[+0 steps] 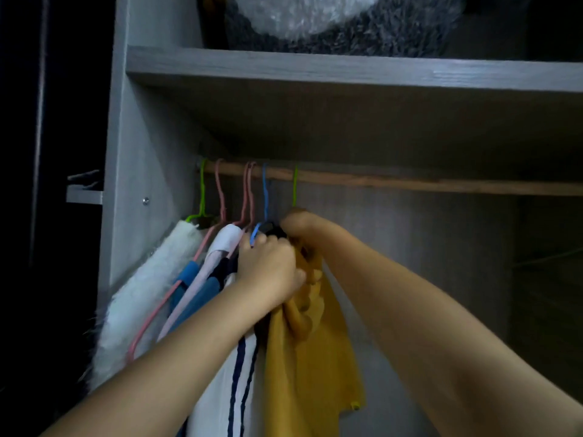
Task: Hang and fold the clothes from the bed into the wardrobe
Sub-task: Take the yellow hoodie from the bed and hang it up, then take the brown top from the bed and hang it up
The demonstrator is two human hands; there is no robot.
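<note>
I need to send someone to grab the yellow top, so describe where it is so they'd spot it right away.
Look at the wooden rail under the grey shelf. Hangers cluster at its left end; the mustard-yellow garment hangs from the rightmost one, a green hook, with both hands at its neck. It is the only yellow piece, right of the white navy-striped garment.

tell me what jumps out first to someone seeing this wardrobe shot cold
Two bare forearms reach in from below, and the left hand and right hand bunch the top of a mustard yellow garment under the wooden rail. To its left hang bright hangers with a fluffy white garment; on the shelf above sits a grey furry bundle.
</note>
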